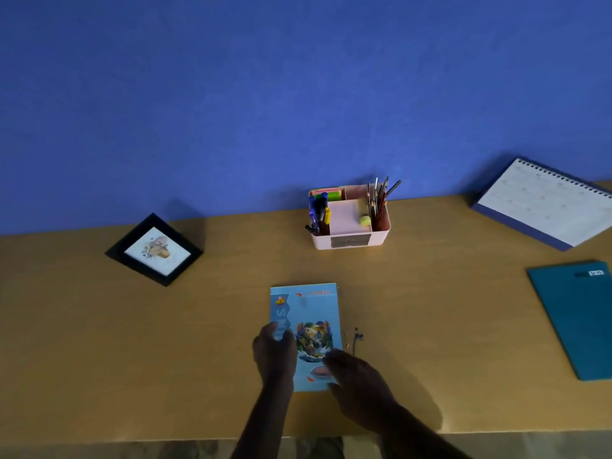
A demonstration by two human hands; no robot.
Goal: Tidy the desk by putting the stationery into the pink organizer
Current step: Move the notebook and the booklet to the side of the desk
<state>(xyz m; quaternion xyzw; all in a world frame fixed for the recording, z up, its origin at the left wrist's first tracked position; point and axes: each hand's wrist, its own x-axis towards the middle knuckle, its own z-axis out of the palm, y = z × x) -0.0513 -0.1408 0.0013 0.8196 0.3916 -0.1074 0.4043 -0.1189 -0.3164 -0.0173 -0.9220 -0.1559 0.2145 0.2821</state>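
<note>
The pink organizer (351, 241) already holds pens (317, 210), pencils (379, 197) and sticky notes (328, 194). The left hand (275, 349) and right hand (359, 379) lie on a blue booklet (308, 306) on the desk (132, 342); I cannot tell whether they grip it. Small loose items (356, 339) beside it appear still to be put away.

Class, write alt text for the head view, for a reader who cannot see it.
Left hand and right hand rest on a blue booklet on a desk. Behind it, against a blue wall, stands the pink organizer holding pens and pencils; a framed picture sits left, a calendar and teal notebook right.
</note>
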